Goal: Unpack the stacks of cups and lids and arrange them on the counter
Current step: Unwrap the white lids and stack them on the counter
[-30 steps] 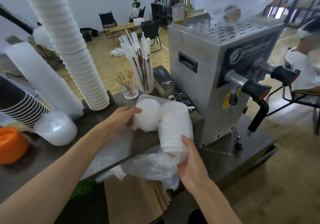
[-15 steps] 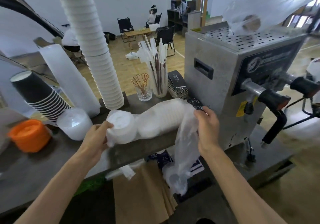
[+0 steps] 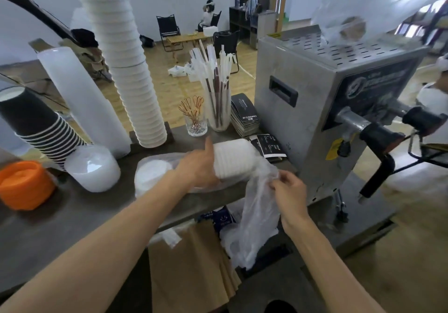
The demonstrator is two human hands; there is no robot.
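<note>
A stack of white lids lies on its side on the dark counter, partly inside a clear plastic bag. My left hand grips the middle of the stack through the bag, thumb up. My right hand pinches the loose open end of the bag, which hangs down over the counter's front edge. The left end of the stack is still wrapped in plastic.
A tall white cup stack, a translucent sleeve of cups, black cups, domed lids and an orange container stand at the left. Straws and a steel machine are behind and right. Brown paper bags hang below.
My left hand slid from the stack's left end to its middle. My right hand dropped from the stack's right end, pulling the bag's open end down and toward me.
</note>
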